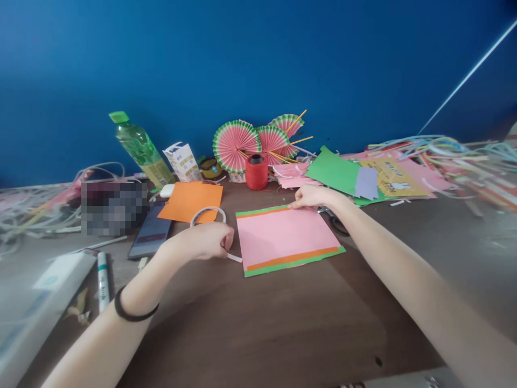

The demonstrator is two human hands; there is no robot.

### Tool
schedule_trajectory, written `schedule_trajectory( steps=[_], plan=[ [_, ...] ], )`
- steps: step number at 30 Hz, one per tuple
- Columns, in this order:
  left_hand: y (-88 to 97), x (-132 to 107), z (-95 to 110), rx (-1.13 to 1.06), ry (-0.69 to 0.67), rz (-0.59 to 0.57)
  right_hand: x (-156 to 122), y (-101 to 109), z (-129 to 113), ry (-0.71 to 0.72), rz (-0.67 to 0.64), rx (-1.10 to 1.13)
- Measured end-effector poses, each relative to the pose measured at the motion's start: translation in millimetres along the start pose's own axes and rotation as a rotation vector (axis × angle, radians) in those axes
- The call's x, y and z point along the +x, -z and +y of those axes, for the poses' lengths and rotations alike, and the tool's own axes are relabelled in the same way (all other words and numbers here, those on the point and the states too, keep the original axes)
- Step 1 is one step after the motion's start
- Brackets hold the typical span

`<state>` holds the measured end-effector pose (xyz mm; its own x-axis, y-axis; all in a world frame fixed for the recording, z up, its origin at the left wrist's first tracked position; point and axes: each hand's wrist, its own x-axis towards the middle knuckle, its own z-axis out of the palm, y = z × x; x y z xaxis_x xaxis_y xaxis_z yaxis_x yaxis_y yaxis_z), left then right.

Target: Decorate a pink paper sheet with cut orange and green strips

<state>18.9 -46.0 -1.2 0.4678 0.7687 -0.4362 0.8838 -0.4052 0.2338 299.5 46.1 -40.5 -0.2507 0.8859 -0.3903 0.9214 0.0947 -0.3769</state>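
A pink paper sheet [286, 231] lies on the dark table, with orange and green bands along its far and near edges. My right hand [310, 197] is closed at the sheet's far edge, thumb and fingertips on the green and orange band. To the left of the sheet, my left hand [212, 240] is closed on a narrow white strip [235, 258], whose end reaches the sheet's left edge. A pale ring [208, 209], like a thin roll or loop of the same strip, shows behind that hand. Scissors [338, 223] lie partly hidden under my right forearm.
Behind stand a green bottle [141, 145], a carton [183, 161], a red thread spool [256, 173] and pink-green paper fans [236, 145]. Orange paper [189, 200] and a phone [150, 231] lie left, beside a marker [103, 280]. Green paper [333, 172] lies back right.
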Motion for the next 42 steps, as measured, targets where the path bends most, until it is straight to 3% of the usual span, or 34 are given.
schedule_trajectory(
  steps=[4, 10, 14, 16, 21, 29, 33, 35, 39, 42],
  plan=[
    [-5.1, 4.6, 5.0, -0.053, -0.091, 0.058, 0.0, -0.2, -0.1, -0.008, -0.002, 0.028],
    [-6.4, 1.2, 12.8, -0.156, 0.008, -0.060, -0.4, -0.9, 0.4, -0.005, -0.001, 0.036],
    [1.4, -2.0, 10.4, -0.189, -0.009, -0.058, -2.1, -0.7, -0.8, -0.012, -0.007, 0.043],
    [5.3, -0.8, 7.2, -0.223, -0.043, -0.021, -2.8, -1.0, -2.1, -0.016, -0.016, 0.057],
    [7.0, 6.8, 8.6, -0.442, -0.107, 0.214, -7.3, -5.1, -11.7, 0.006, -0.024, 0.029],
    [1.0, 15.7, 16.9, -0.665, -0.018, 0.262, -13.6, -10.0, -27.0, 0.097, 0.069, 0.096],
    [0.6, 16.5, 16.0, -0.783, 0.027, 0.257, -19.1, -7.7, -39.4, 0.288, 0.212, 0.217],
    [0.5, 16.4, 18.0, -0.797, 0.048, 0.257, -26.3, -9.4, -51.1, 0.438, 0.172, 0.362],
    [-2.3, 18.3, 21.5, -0.843, 0.002, 0.243, -44.0, -19.8, -75.5, 0.546, 0.035, 0.506],
    [-6.3, 21.4, 20.9, -0.896, -0.075, 0.219, -50.8, -27.5, -84.7, 0.616, 0.035, 0.530]
  ],
)
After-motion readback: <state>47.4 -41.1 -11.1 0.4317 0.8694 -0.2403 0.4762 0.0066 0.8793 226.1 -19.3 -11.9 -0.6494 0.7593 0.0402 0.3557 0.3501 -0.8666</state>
